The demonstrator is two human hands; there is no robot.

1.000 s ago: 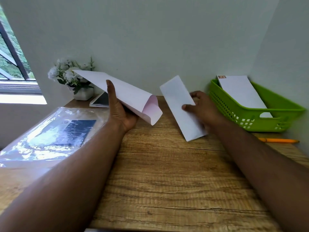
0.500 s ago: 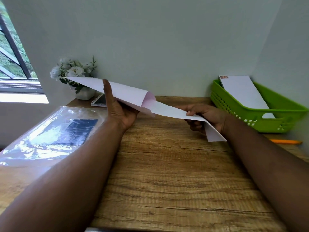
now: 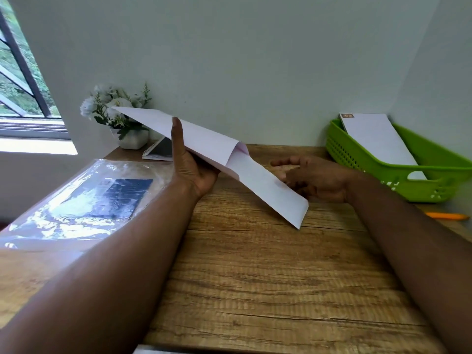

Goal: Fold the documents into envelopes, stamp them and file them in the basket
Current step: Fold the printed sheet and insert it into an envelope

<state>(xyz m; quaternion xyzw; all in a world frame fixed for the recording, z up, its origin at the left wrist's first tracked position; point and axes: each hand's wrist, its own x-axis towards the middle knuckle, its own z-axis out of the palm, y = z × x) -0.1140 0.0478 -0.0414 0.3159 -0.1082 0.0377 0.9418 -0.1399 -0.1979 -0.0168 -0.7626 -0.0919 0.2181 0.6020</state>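
Above the wooden table [image 3: 255, 277], my left hand [image 3: 194, 172] grips a long white envelope [image 3: 199, 139], tilted with its open mouth facing right. A folded white document [image 3: 268, 190] has its upper end inside that mouth and slopes down to the right. Behind the document's far edge is my right hand [image 3: 321, 180], holding it with curled fingers; one digit points left. At the back right stands a green basket [image 3: 370, 172], and a stamped white envelope [image 3: 378, 141] leans inside it.
A clear plastic sleeve with a dark blue sheet [image 3: 84, 200] lies on the table's left side. A small pot of white flowers [image 3: 132, 140] and a spiral notebook [image 3: 158, 152] sit at the back left. An orange pen [image 3: 444, 215] lies at the right edge.
My right hand brought the folded document from upright near the basket over to the envelope's mouth and slid its end inside. The envelope in my left hand tilted flatter.
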